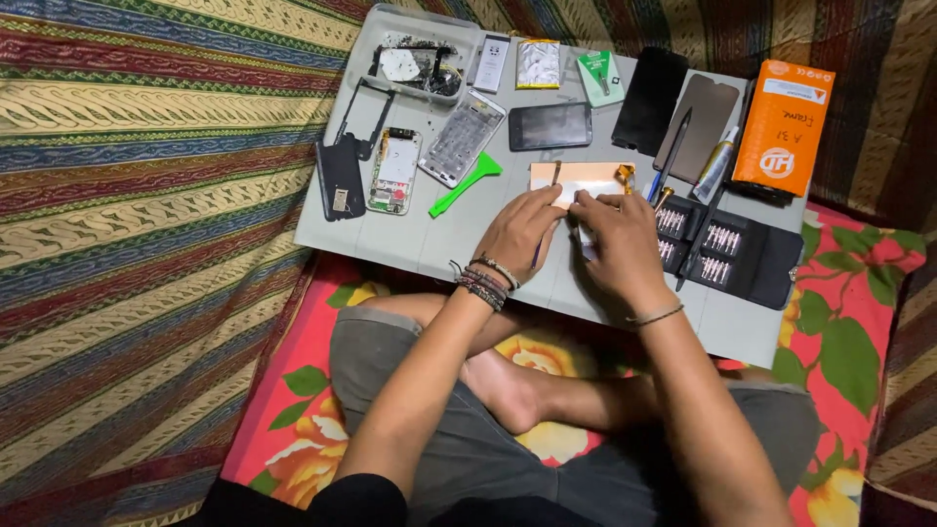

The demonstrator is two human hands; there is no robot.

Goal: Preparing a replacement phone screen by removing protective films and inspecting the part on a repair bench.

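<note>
A: Where's the copper-coloured plate (584,177) rel. to the fingers?

B: On the grey board (429,249), centre, just far of both hands. Left hand (519,234) fingertips rest on its near-left edge; right hand (620,244) fingertips touch its near-right corner. Most of the plate shows beyond the fingers.

A: Fingers open or closed?

B: Left: curled, pressed down on the plate, w/ a thin blue tool (539,252) poking out near-side under the palm. Looks pinched, but can't tell the exact grip. Right: bent, fingertips bunched over a small white piece (589,241) under the hand; can't tell if it's gripped or just pinned.

A: Anything else on the plate?

B: Small orange bit (626,174) at the far-right corner.

A: Surroundings?

B: Left of the hands: green plastic pry tool (467,182), clear phone frame (462,138), bare circuit-side phone body (395,172), black back cover (341,178). Far left: grey tray (415,39) w/ parts. Far of the plate: dark phone (549,126) lying flat. Right: black screen panel (650,100), brownish panel (697,114), glue tube (716,163), orange box (784,127), open black bit case (727,249) just beside the right hand.

A: Person?

B: Seated cross-legged, board on the lap, beaded bracelets (481,281) on the left wrist, thin band (655,315) on the right.
</note>
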